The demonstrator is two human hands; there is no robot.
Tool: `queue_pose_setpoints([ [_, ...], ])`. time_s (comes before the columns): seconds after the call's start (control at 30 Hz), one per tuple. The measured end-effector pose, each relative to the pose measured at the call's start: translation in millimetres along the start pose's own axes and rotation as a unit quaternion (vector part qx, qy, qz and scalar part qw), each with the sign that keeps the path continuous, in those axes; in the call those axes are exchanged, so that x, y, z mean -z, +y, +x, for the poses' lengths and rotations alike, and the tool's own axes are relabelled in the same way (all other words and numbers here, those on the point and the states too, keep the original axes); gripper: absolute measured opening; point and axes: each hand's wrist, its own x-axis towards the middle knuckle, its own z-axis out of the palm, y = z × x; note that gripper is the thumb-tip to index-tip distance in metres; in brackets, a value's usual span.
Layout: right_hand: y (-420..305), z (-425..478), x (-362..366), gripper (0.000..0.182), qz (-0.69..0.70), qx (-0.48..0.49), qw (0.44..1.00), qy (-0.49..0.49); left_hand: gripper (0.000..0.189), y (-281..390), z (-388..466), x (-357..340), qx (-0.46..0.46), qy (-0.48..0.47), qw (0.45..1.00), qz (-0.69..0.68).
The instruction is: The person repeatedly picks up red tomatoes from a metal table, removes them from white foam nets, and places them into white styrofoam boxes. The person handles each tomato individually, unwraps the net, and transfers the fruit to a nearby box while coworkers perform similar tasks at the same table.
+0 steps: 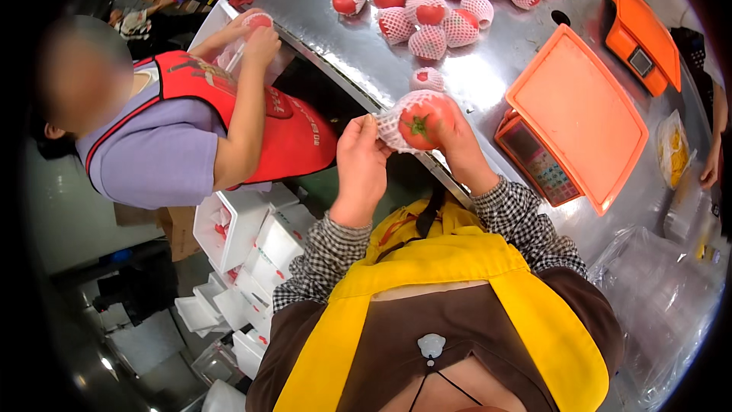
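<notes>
A large red tomato with its green calyx facing up is partly covered by a white foam net sleeve. My right hand grips the tomato from the right side. On the left, my left hand pinches the edge of the foam net between thumb and fingers. Just beyond them a netted tomato rests on the steel table. Farther back lies a heap of netted tomatoes, red skin showing through the net openings.
An orange-topped scale stands to my right, a second orange scale behind it. Clear plastic bags lie at the lower right. A co-worker in a red apron handles a netted fruit at the left. White foam boxes sit below.
</notes>
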Motion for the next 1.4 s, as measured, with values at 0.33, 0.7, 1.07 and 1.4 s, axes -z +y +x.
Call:
queue_pose_setpoints([
  [0.33,-11.0,4.6,13.7,0.063,0.209,-0.205,0.956,-0.013,0.049,0.8,20.2,10.7,0.276,-0.089,0.916,-0.277],
  [0.7,8.3,4.9,15.7,0.069,0.456,-0.341,0.82,-0.056,0.05,19.8,2.9,37.4,0.16,-0.033,0.933,-0.322],
  [1.07,-16.1,-4.7,-10.4,0.069,-0.15,-0.007,0.986,-0.069,0.021,16.4,-13.8,75.1,0.019,0.063,0.982,-0.18],
  [1.4,-27.4,-8.2,-16.2,0.072,-0.474,0.411,0.777,-0.059,0.021,13.7,-16.2,76.7,0.001,0.039,0.988,-0.149],
])
